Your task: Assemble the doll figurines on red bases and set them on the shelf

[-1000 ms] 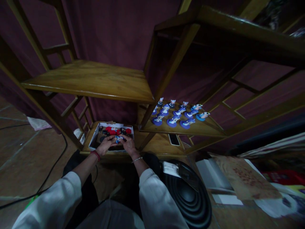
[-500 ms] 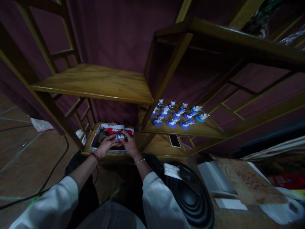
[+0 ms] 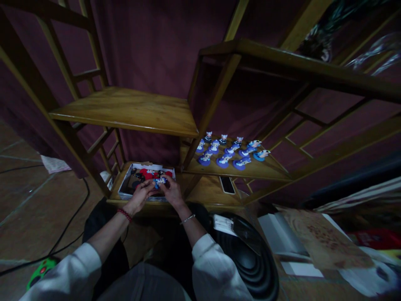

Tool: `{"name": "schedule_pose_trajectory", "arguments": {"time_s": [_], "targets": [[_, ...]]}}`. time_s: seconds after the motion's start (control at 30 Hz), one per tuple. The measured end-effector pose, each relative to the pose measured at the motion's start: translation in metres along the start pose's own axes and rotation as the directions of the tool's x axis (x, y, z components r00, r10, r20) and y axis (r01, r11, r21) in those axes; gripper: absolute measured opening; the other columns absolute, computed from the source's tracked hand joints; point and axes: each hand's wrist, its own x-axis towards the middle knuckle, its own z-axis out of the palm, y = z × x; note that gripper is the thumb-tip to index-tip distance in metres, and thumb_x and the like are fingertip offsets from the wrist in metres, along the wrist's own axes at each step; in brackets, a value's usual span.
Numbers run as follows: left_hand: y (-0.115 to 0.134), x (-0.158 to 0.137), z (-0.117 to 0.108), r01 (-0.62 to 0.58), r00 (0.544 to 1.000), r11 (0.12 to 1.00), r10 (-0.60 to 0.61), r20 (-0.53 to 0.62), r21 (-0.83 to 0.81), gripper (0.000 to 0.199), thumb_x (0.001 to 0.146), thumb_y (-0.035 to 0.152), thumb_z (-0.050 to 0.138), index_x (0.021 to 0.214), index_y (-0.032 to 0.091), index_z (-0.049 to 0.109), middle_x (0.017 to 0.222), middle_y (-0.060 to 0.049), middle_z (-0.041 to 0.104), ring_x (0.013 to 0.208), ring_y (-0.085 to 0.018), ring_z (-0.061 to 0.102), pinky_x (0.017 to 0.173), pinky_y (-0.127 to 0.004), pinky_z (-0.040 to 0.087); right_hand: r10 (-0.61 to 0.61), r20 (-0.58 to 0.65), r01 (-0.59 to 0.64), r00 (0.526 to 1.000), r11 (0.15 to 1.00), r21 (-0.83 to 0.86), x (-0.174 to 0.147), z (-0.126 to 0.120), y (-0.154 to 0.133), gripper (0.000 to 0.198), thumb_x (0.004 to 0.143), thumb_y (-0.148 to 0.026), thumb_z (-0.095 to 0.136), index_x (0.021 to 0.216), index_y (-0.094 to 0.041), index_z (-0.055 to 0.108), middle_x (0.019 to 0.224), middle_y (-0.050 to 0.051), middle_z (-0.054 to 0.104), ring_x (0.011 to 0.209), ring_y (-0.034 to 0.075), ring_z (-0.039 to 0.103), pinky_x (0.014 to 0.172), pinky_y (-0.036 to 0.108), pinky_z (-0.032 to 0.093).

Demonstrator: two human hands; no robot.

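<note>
A small blue-and-white figurine point(image 3: 161, 181) is held between both hands above the front part of a shallow white box point(image 3: 125, 184). My left hand point(image 3: 141, 196) closes its fingertips on the figurine's blue lower end. My right hand point(image 3: 171, 191) grips its other side with thumb and fingers. Inside the box lie red and black figurines point(image 3: 148, 172), partly hidden by the hands. To the right, several purple-based figurines point(image 3: 224, 160) stand in rows on a wooden shelf point(image 3: 263, 169), with small dark ones point(image 3: 223, 139) behind them.
A phone point(image 3: 227, 185) lies on the low board right of the box. An upper wooden shelf point(image 3: 125, 109) overhangs the box, and a post point(image 3: 213, 104) divides the bays. By my right knee sits a round black ridged object point(image 3: 250, 267) with a white box point(image 3: 224, 224) on it.
Both hands have drawn slightly toward me with the figurine, which has turned a little between the fingers. My view has shifted slightly, and a green object now shows more at lower left.
</note>
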Motion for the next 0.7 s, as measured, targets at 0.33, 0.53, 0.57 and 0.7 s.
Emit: {"name": "schedule_pose_trajectory", "arguments": {"time_s": [0.33, 0.53, 0.57, 0.7], "targets": [[0.005, -0.015, 0.021, -0.019, 1.0, 0.999, 0.02, 0.017, -0.047, 0.022, 0.064, 0.018, 0.071, 0.084, 0.013, 0.063, 0.084, -0.003, 0.065, 0.074, -0.013, 0.061, 0.075, -0.028, 0.051, -0.018, 0.056, 0.019, 0.998, 1.0, -0.021, -0.004, -0.025, -0.013, 0.028, 0.075, -0.027, 0.056, 0.102, -0.024, 0.06, 0.089, -0.001, 0.066, 0.075, 0.013, 0.061, 0.071, 0.024, 0.049], [0.003, -0.02, 0.03, -0.058, 0.997, 0.998, 0.059, 0.046, -0.007, 0.035, 0.06, 0.02, 0.073, 0.094, 0.015, 0.063, 0.095, -0.006, 0.065, 0.09, -0.017, 0.059, 0.084, -0.032, 0.046, 0.008, 0.019, -0.007, 1.0, 0.998, -0.062, -0.009, -0.033, -0.015, 0.026, 0.075, -0.029, 0.056, 0.1, -0.023, 0.06, 0.083, -0.001, 0.066, 0.075, 0.015, 0.062, 0.071, 0.025, 0.049], [0.003, -0.021, 0.031, -0.063, 0.997, 0.998, 0.063, 0.053, 0.002, 0.037, 0.06, 0.02, 0.074, 0.095, 0.015, 0.063, 0.096, -0.006, 0.065, 0.092, -0.018, 0.059, 0.085, -0.033, 0.045, 0.001, 0.014, 0.0, 1.0, 0.998, -0.062, -0.01, -0.034, -0.016, 0.025, 0.075, -0.028, 0.056, 0.099, -0.023, 0.06, 0.083, -0.001, 0.066, 0.076, 0.015, 0.062, 0.071, 0.025, 0.049], [0.003, -0.025, 0.036, -0.088, 0.994, 0.995, 0.085, 0.074, 0.04, 0.04, 0.061, 0.023, 0.073, 0.099, 0.016, 0.062, 0.1, -0.007, 0.064, 0.095, -0.02, 0.058, 0.086, -0.035, 0.044, -0.042, 0.0, 0.042, 0.999, 0.997, -0.062, -0.014, -0.04, -0.022, 0.025, 0.075, -0.026, 0.055, 0.099, -0.022, 0.059, 0.09, 0.0, 0.066, 0.079, 0.015, 0.062, 0.075, 0.026, 0.049]]}}
